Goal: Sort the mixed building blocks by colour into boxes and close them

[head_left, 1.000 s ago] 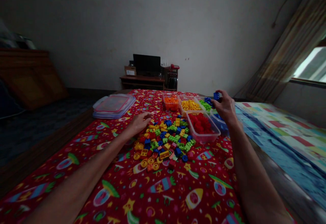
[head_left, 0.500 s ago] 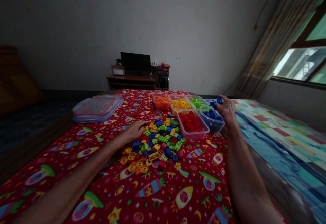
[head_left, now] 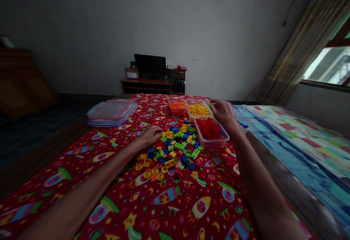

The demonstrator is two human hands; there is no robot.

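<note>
1. Mixed blocks (head_left: 179, 147) lie heaped just right of the loosely bent fingers of the left hand (head_left: 151, 135); whether these grip one cannot be told.
2. Farther right stands the red-block box (head_left: 214, 144).
3. The right forearm (head_left: 255, 167) hides most of the blue-block tub (head_left: 248, 128).
4. The right hand's (head_left: 222, 113) fingers, their spread and hold unreadable, cover all but a sliver of green blocks (head_left: 210, 105).

- Left arm (head_left: 90, 189) stretches forward and inward from the lower left, forearm bare.
- Left hand (head_left: 151, 136) is palm down, fingers loosely bent — grip unclear.
- Right arm (head_left: 261, 178) reaches farther forward, slanting inward.
- Right hand (head_left: 224, 114) shows its back — knuckles raised, fingers pointing leftward, fingertips indistinct.
</note>
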